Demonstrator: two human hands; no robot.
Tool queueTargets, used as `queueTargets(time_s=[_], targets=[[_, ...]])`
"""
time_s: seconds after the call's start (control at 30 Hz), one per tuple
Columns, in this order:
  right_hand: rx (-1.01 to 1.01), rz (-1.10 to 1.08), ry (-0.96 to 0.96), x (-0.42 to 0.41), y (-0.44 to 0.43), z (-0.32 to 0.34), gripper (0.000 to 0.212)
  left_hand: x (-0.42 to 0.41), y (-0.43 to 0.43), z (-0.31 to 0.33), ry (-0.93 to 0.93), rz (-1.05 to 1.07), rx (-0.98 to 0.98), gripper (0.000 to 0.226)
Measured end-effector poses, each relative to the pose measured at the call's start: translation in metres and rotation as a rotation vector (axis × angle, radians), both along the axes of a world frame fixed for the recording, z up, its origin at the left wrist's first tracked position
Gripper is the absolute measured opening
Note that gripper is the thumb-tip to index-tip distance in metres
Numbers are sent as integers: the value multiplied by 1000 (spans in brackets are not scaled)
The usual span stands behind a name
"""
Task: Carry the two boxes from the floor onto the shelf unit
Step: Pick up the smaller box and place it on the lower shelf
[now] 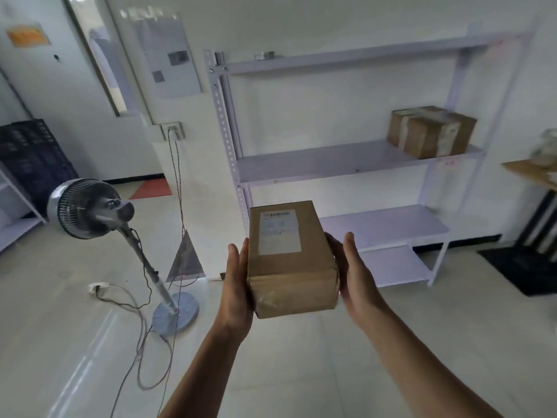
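Two hands on brown box (291, 260), held midair facing shelf unit (355, 164) | left hand (238, 289) flat against left side, right hand (357, 277) against right, fingers clamping it | taped box (431, 131) sits on middle shelf, right end

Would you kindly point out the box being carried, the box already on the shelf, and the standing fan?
carried box (291, 267): head view, on its brown top face below the label.
shelved box (431, 131): head view, on its front face.
standing fan (90, 208): head view, on its round grille.
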State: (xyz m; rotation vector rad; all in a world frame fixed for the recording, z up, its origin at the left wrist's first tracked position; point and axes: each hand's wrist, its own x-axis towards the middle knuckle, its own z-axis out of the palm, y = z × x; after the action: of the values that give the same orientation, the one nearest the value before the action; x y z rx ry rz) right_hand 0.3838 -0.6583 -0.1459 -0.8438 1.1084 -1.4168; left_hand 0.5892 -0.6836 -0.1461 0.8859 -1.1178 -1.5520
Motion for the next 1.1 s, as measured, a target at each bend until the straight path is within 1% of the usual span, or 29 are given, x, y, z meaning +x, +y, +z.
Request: queueTargets(time_s=[0.13,0.27,0.4,0.53,0.63,0.87,0.97,1.1], targets=[[8,-100,18,-34,-10,-4,71,-37,-28,-4,17,-111,21,70],[26,-187,-8,-64,-28,-9,74,-67,-67,-9,-5,-208,7,71],[41,-277,-14,-85,-51,-10,67,-93,-107,-12,-18,-283,-1,71],[40,-346,-35,-100,-71,-10,65,-116,-139,-14,-14,-354,-8,67],[41,-379,-58,-109,-82,-13,64,-131,-161,-20,-25,-378,0,65],[60,-449,-76,-148,-105,-22,67,-173,-200,-31,-74,-424,17,69],[76,-459,-89,-174,-118,-26,68,-200,-217,-40,-113,-423,13,69],[92,-462,-90,-225,-133,-33,67,-248,-234,-49,-162,-428,-4,75]])
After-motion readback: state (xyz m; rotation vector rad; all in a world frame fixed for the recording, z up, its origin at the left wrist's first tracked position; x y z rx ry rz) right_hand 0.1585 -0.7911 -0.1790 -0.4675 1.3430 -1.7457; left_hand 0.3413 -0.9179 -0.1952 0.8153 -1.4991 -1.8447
